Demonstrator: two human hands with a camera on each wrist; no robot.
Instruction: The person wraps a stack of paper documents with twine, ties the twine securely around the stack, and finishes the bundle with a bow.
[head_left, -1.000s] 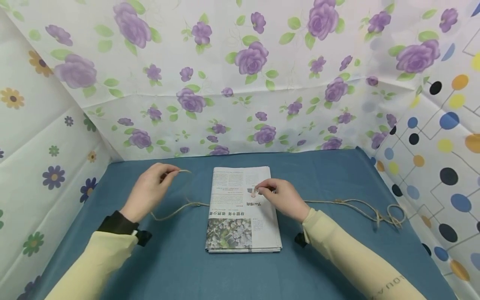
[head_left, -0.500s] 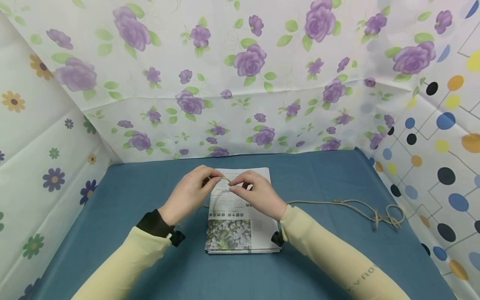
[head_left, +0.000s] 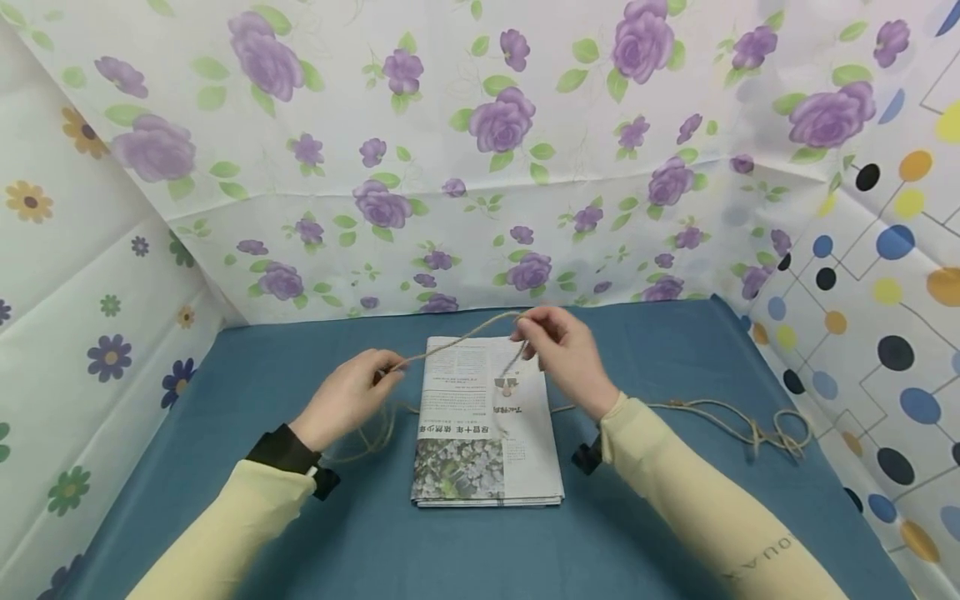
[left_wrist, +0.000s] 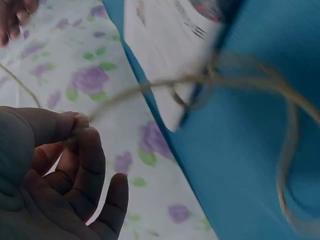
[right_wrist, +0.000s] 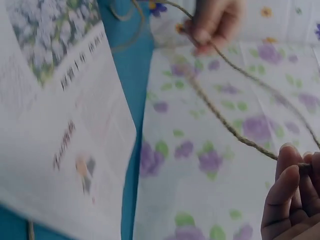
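Observation:
A folded stack of newspaper (head_left: 465, 392) lies on the blue cloth, with tan twine running beneath it and out at both sides. My left hand (head_left: 345, 398), at the stack's left, pinches the twine between thumb and fingertips; the left wrist view shows this pinch (left_wrist: 75, 145) too. Over the far right part of the paper, my right hand (head_left: 564, 354) pinches the same twine (head_left: 465, 336), which arcs between the hands above the paper. A loose tail (right_wrist: 225, 125) hangs from the right fingers, its end blurred. Slack loops of twine (left_wrist: 290, 165) hang below the left hand.
More twine (head_left: 705, 408) stretches right across the blue tablecloth (head_left: 645, 342), ending in a tangled loop (head_left: 787, 433) near the dotted side wall (head_left: 892, 375). A flowered sheet (head_left: 450, 217) rises at the back, another at the left.
My hands came together over the paper with the twine, then parted. The right hand moved right and away with the twine; the left drew back left, leaving a length stretched between them.

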